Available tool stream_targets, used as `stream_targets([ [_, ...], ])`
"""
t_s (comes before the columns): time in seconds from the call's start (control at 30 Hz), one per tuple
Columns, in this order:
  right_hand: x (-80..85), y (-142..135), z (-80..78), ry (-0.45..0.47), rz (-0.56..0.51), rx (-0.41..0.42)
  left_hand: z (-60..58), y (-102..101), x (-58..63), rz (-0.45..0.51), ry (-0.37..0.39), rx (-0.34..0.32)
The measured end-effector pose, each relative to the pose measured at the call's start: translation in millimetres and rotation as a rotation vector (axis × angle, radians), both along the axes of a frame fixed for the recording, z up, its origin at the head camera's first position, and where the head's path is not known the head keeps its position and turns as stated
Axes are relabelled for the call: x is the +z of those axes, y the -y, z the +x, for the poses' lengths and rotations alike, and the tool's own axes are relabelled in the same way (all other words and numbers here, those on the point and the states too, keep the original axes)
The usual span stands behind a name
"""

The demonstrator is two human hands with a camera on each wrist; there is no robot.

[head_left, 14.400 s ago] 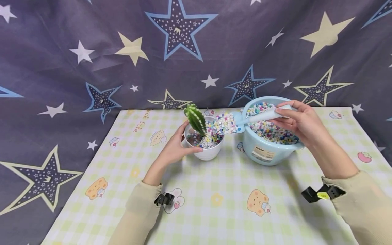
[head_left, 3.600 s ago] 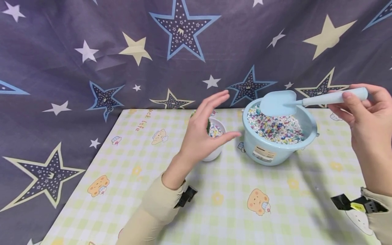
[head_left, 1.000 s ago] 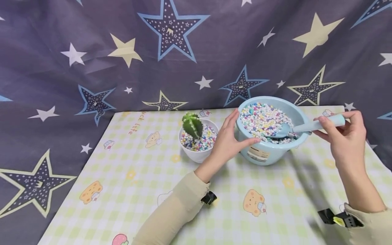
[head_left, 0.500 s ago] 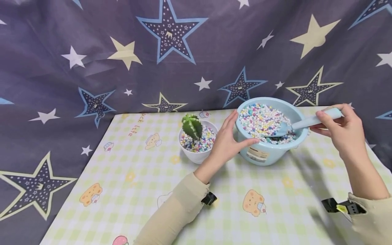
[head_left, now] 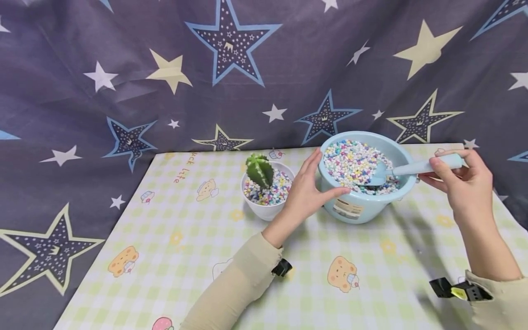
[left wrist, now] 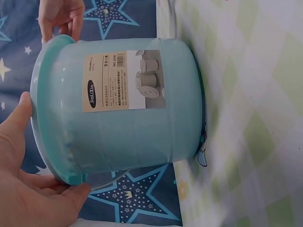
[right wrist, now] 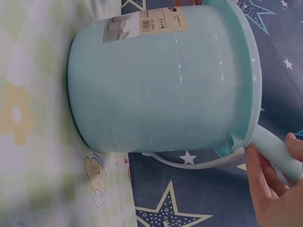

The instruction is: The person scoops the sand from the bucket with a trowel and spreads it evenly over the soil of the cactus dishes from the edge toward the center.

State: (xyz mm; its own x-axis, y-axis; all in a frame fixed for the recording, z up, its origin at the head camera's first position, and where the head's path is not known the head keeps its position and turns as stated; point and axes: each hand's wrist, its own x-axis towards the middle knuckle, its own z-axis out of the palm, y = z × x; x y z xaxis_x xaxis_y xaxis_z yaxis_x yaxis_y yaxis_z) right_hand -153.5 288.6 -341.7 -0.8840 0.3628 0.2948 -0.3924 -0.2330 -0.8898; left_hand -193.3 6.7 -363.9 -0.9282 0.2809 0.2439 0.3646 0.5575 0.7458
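A person's right hand pinches the handle of a pale-blue plastic scoop, its blade among the multicoloured pebbles inside a light-blue plastic bucket, while the left hand, thumb and fingers spread wide, grips the bucket's rim. The scoop looks light, stiff and smooth, best held firmly along its handle, as a loaded blade would likely tip forward. The bucket, probably heavier, is best steadied by its rim. A cactus in a white pot stands left of the bucket.
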Motion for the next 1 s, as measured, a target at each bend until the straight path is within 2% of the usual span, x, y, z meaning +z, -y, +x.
stream_targets([
  [0.17,-1.7,2.0,1.6,-0.008,-0.064,-0.018,0.1,0.0,0.2,-0.002,-0.002,-0.004],
  [0.5,-4.2,0.6,4.0,-0.019,-0.197,0.029,1.3,0.8,0.0,0.002,0.003,-0.006],
  [0.73,-6.9,-7.3,6.9,-0.012,-0.337,0.111,2.0,1.6,-1.1,0.011,0.011,-0.010],
  [1.0,-6.8,-12.6,7.9,0.002,-0.345,0.094,2.6,1.7,-0.1,0.004,0.008,-0.003],
])
